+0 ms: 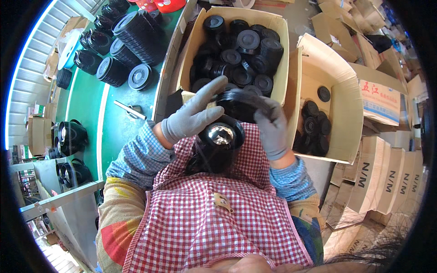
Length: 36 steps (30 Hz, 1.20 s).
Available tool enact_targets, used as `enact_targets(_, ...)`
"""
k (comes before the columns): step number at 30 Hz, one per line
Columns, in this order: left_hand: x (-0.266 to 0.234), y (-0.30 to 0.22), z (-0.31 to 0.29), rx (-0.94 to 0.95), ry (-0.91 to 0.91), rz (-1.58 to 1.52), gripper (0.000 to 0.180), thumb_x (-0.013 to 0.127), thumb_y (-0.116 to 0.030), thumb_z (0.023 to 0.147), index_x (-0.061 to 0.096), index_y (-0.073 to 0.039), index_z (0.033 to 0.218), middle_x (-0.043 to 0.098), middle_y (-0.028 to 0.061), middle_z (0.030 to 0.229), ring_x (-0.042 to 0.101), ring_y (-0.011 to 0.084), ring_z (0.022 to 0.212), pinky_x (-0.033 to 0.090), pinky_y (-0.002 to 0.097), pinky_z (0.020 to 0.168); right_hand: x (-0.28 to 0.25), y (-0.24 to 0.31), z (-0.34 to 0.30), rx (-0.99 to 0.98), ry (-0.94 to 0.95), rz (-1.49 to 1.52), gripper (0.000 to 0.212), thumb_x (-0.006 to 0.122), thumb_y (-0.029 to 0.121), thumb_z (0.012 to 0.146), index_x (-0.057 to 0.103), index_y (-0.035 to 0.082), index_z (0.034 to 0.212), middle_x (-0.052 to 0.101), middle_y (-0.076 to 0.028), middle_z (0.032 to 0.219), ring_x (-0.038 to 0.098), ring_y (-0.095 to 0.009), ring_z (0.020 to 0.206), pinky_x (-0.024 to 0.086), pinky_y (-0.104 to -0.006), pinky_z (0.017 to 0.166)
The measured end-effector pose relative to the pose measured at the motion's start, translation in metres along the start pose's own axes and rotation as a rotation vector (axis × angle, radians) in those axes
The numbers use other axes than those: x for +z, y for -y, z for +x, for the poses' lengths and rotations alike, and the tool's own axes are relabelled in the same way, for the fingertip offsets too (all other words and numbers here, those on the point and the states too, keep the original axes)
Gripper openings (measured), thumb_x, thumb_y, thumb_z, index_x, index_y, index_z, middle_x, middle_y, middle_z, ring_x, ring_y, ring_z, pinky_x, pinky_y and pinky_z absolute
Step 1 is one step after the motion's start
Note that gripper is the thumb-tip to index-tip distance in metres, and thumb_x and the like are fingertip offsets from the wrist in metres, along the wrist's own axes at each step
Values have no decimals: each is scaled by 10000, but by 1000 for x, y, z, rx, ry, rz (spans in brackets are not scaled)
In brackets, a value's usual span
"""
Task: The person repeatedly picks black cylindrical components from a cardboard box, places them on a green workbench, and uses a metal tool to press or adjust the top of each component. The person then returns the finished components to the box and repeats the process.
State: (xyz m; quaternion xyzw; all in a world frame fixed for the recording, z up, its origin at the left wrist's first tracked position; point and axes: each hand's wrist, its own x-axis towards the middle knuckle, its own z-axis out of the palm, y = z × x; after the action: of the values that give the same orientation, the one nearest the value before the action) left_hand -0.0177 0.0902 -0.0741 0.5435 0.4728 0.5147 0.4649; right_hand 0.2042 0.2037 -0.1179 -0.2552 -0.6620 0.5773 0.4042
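My gloved right hand has its fingers closed on the edge of a round black lid, tilted and partly smeared by motion. Opposite it, my gloved left hand is open, fingers stretched out and thumb apart, close to the lid's left side; whether it touches cannot be made out. Below both hands, a black pot-like vessel rests on my lap against the checked apron. Its mouth faces up and shows a shiny metal inside.
Ahead stands a cardboard box heaped with round black lids; a second box at right holds several smaller black discs. On the green table at left are stacked black lids and a silvery rod. Flattened cartons line the right.
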Motion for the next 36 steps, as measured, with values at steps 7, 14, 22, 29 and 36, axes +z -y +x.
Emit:
enact_targets(7,-21,26,-40,-23,18,-26,540,447,-362,1088,450,25,1464,538,137,1425,484,235,1345,332,382,1163,35,-10,-16,116,323,304,351,574,152,1009,584,-5,1323,650,-136,1268,589,-212,1212,426,-357,1085)
enact_targets(14,-21,49,-55,103,-2,20,458,364,-280,1099,698,32,1125,676,188,1217,616,328,1192,423,437,1093,52,-24,-23,141,348,161,336,521,197,1029,766,-32,1019,689,-151,1200,605,-277,1184,425,-387,1074)
enact_targets(22,-27,65,-53,425,-16,220,346,460,-191,1041,712,47,1046,690,196,1164,629,377,1165,448,488,1058,58,-39,-12,37,379,201,147,642,51,877,767,-18,840,726,-132,1088,630,-286,1171,375,-458,1136)
enact_targets(29,-26,66,-51,420,29,164,311,491,-172,1012,724,34,1023,689,192,1157,629,393,1136,438,512,1052,53,-43,-5,-10,474,162,103,667,13,843,737,-16,773,724,-130,1058,630,-304,1186,376,-465,1135)
enact_targets(36,-42,82,-59,232,108,439,397,400,-241,1043,714,-66,1212,622,172,1351,450,398,1370,243,538,1199,62,-22,-29,72,390,-99,123,656,85,928,722,-11,971,696,-150,1134,604,-327,1205,444,-430,1061)
